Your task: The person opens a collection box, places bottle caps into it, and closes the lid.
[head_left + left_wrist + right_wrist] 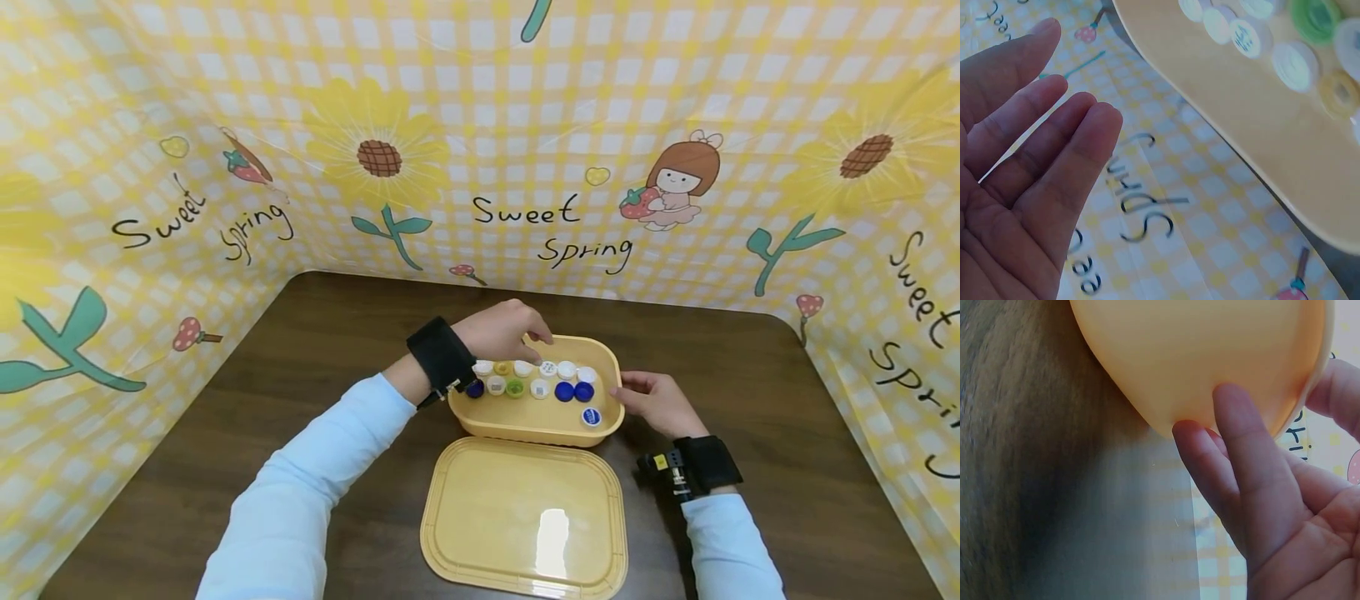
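Observation:
A shallow yellow plastic container (532,412) holds several bottle caps, mostly lined up in two rows. White caps (566,369) and an orange-yellow one form the back row; a green cap (514,387), white ones and blue caps (583,391) form the front one. One printed blue cap (592,417) lies apart, near the front right corner. Over the back row hovers my left hand (506,329), its fingers extended and nothing between them in the left wrist view. My right hand (662,404) grips the container's right end, thumb at the rim and fingers against the outer wall (1210,356).
In front of the container lies a flat yellow lid (510,508) with a raised edge, on the dark wooden table (360,325). A checkered cloth (465,158) with printed flowers stands around the table's back and sides.

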The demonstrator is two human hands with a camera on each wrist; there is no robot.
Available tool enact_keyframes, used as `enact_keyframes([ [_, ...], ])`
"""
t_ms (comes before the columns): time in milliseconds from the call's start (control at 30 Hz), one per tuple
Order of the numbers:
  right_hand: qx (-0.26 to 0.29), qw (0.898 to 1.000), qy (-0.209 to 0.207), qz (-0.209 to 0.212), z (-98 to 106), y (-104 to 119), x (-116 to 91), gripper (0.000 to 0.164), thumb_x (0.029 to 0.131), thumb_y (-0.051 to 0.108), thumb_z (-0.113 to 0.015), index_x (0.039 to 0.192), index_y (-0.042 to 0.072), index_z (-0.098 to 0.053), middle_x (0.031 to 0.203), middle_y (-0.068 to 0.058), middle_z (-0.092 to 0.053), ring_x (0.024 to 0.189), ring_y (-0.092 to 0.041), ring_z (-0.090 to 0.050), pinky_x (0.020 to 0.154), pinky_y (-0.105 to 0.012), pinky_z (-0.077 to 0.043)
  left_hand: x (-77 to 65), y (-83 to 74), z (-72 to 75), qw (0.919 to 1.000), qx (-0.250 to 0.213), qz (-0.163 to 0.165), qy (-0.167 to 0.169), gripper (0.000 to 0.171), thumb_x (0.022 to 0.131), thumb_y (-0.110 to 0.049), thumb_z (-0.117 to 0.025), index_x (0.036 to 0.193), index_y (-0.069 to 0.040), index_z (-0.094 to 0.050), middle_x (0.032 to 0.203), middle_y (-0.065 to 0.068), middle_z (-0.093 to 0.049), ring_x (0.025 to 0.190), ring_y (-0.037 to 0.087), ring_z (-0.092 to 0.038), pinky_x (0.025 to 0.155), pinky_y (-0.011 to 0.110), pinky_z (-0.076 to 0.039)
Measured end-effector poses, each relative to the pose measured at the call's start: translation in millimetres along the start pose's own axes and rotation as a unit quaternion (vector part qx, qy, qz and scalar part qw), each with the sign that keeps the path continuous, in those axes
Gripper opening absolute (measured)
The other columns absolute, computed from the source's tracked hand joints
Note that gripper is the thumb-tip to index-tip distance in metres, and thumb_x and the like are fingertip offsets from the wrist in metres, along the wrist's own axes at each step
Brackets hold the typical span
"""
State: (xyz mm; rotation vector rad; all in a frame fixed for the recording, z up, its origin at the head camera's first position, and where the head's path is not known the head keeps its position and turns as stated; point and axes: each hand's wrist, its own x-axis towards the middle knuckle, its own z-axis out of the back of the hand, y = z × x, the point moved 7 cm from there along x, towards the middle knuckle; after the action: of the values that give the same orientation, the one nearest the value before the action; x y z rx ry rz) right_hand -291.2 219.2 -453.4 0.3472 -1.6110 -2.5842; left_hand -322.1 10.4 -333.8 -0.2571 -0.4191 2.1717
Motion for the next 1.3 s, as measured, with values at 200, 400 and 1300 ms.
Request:
enact_keyframes([
  [200, 0.000, 1.000, 0.004, 0.001, -1, 0, -1, 0.048, 0.095, 0.020, -0.064, 0.130, -0.010, -0.054, 0.114, -0.023, -0.064, 0.095, -0.025, -0.065, 0.078, -0.035, -0.055, -26.6, 19.2, 13.5, 0.9994, 0.005, 0.020, -0.027, 0.031, 0.085, -0.015, -0.076, 0.113, -0.002, -0.071, 0.110, 0.011, -0.069, 0.100, 0.024, -0.064, 0.085, 0.029, -0.049],
  [400, -0.002, 1.000, 0.004, 0.008, 0, 3, -3, 0.048, 0.096, 0.020, -0.062, 0.130, -0.012, -0.053, 0.116, -0.025, -0.063, 0.097, -0.027, -0.065, 0.079, -0.035, -0.054, -52.0, 41.0, 24.2, 0.9973, 0.001, 0.036, -0.064, 0.026, 0.084, -0.016, -0.077, 0.107, -0.004, -0.074, 0.103, 0.009, -0.071, 0.090, 0.021, -0.065, 0.079, 0.030, -0.051],
  [1300, -0.009, 1.000, -0.002, -0.008, -1, 1, -3, 0.051, 0.096, 0.024, -0.062, 0.132, -0.011, -0.052, 0.117, -0.025, -0.062, 0.094, -0.023, -0.065, 0.078, -0.035, -0.054, -152.1, 120.6, 1.9, 0.9715, -0.040, 0.209, -0.105, 0.031, 0.083, -0.015, -0.078, 0.110, -0.001, -0.072, 0.109, 0.015, -0.069, 0.099, 0.028, -0.065, 0.085, 0.040, -0.051],
])
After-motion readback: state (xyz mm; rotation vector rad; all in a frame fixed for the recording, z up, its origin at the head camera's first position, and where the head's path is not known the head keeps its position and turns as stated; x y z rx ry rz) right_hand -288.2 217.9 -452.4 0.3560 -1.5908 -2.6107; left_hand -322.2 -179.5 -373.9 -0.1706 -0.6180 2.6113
